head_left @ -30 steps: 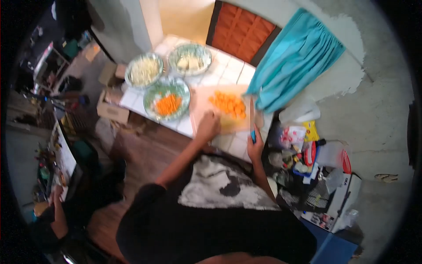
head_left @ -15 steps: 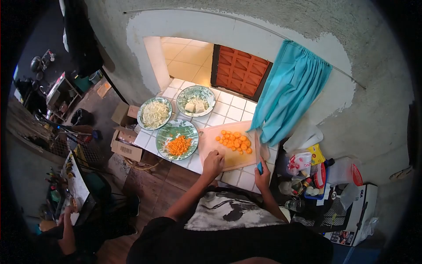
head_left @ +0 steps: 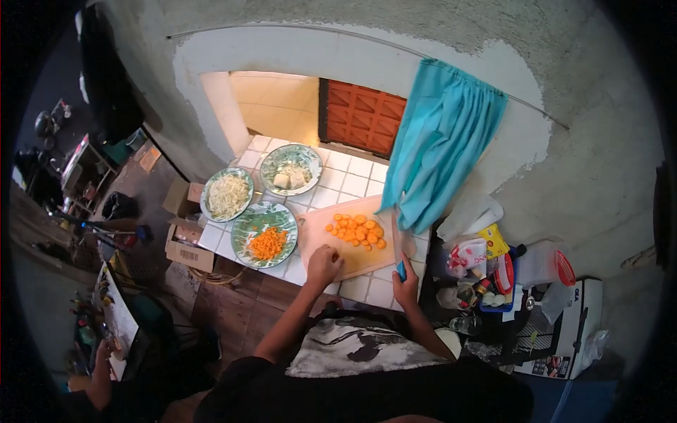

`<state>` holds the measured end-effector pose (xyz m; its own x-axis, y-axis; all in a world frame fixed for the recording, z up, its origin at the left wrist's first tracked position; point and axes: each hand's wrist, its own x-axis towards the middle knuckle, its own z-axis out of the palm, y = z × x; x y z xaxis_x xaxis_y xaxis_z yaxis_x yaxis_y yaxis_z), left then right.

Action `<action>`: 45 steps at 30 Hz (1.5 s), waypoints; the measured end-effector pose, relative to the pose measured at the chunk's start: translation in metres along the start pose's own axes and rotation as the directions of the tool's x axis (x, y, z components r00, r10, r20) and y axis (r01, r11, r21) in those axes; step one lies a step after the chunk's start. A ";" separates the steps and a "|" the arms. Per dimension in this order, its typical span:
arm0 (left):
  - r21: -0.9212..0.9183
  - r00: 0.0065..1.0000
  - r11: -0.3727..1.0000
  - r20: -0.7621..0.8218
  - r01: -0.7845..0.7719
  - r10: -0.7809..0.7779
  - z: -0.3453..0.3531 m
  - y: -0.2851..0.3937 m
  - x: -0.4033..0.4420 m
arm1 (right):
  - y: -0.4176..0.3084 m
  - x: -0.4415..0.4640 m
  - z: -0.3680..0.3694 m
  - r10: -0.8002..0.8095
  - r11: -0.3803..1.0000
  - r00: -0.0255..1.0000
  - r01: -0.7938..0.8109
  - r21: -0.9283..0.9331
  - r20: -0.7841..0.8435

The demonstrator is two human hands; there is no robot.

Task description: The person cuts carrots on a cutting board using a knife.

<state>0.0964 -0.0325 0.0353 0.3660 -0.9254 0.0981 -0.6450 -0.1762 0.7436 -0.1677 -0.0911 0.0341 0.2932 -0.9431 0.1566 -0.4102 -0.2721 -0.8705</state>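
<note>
My left hand (head_left: 324, 266) rests at the near left edge of a pale pink cutting board (head_left: 315, 224), its fingers curled in. Whether something small is inside them cannot be seen. My right hand (head_left: 406, 287) grips the blue handle of a knife (head_left: 401, 271) at the board's right side, blade pointing away from me. Orange carrot slices (head_left: 360, 230) lie in a loose group on the board between both hands. Left of the board, shredded carrot (head_left: 269, 244) sits on a green-patterned plate (head_left: 242, 225).
Behind that plate stand a bowl of pale shreds (head_left: 228, 197) and a bowl with pale chunks (head_left: 289, 180). A turquoise curtain (head_left: 444, 141) hangs down to the board's far right corner. Packets and containers (head_left: 486, 261) crowd the right. Another person's hand (head_left: 104, 352) shows at lower left.
The whole scene has shifted left in the view as my head turned. My left hand's fingers look more curled. The knife stays in my right hand, and the carrot slices appear unchanged.
</note>
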 end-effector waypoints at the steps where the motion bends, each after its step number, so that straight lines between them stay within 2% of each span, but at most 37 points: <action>1: 0.006 1.000 1.000 -0.004 0.030 -0.030 0.001 0.000 0.001 | 0.004 0.000 0.000 -0.027 1.000 1.000 0.027 -0.016 0.001; 7: 0.051 0.999 0.998 -0.046 -0.021 0.024 0.001 0.008 -0.008 | 0.000 0.000 -0.001 -0.003 1.000 1.000 0.003 -0.012 0.018; 10: 0.056 0.991 0.990 -0.018 -0.133 0.134 0.001 0.009 -0.003 | 0.000 0.001 -0.001 0.073 0.994 0.997 -0.075 0.076 0.033; 11: 0.063 0.993 0.991 0.005 -0.116 0.116 0.002 0.008 -0.003 | 0.003 0.001 -0.003 0.021 0.997 0.999 -0.023 0.074 0.035; 19: 0.158 0.992 0.979 0.006 -0.128 0.129 0.011 0.004 0.000 | -0.001 0.004 -0.004 0.088 0.990 0.995 -0.093 0.103 0.046; 22: 0.231 0.993 0.965 0.021 -0.120 0.118 0.013 0.003 0.005 | 0.002 0.002 -0.003 -0.024 0.996 1.000 0.023 0.089 0.007; 26: 0.312 0.992 0.942 0.058 -0.122 0.110 0.017 -0.001 0.006 | 0.001 0.002 -0.003 0.031 0.994 0.999 -0.032 0.101 0.016; 28: 0.354 0.987 0.923 0.111 -0.149 0.117 0.016 -0.003 0.009 | 0.002 0.002 -0.003 0.031 0.990 0.999 -0.034 0.138 0.019; 31: 0.349 0.975 0.929 0.216 -0.124 0.049 0.011 -0.003 0.015 | 0.007 0.004 0.001 0.004 0.991 1.000 -0.003 0.135 -0.011; 35: 0.239 0.989 0.966 0.129 -0.102 0.072 0.006 -0.007 0.007 | 0.011 0.003 -0.001 0.047 0.987 0.999 -0.046 0.151 -0.005; 37: 0.040 0.992 0.994 0.067 0.106 -0.108 -0.020 0.010 0.003 | 0.013 0.005 0.000 0.083 0.982 0.996 -0.085 0.167 0.020; 38: -0.064 0.989 0.990 -0.069 0.127 -0.131 -0.021 -0.007 0.004 | 0.016 0.008 0.001 0.050 0.983 0.999 -0.048 0.175 -0.005; 39: -0.094 0.968 0.981 -0.169 0.169 -0.184 -0.032 -0.015 0.005 | 0.020 0.007 0.002 0.023 0.983 0.999 -0.017 0.182 -0.029; 40: -0.132 0.944 0.960 -0.190 0.247 -0.270 -0.051 -0.019 0.006 | 0.024 0.004 0.004 -0.002 0.982 0.998 0.013 0.190 -0.056; 42: -0.060 0.893 0.969 -0.377 0.239 -0.244 -0.077 -0.046 0.006 | 0.031 0.002 0.006 0.159 0.944 0.987 -0.152 0.294 0.000; 44: -0.103 0.859 0.966 -0.442 0.238 -0.259 -0.107 -0.063 0.004 | 0.029 0.002 0.004 0.165 0.940 0.986 -0.164 0.300 0.022; 45: -0.053 0.850 0.956 -0.445 0.289 -0.282 -0.121 -0.061 0.001 | 0.027 0.002 0.003 0.188 0.931 0.982 -0.189 0.311 0.035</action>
<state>0.2175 0.0177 0.0699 0.7916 -0.5874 0.1683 -0.4750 -0.4183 0.7742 -0.1754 -0.0998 0.0096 0.2408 -0.9702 -0.0263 -0.1688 -0.0152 -0.9855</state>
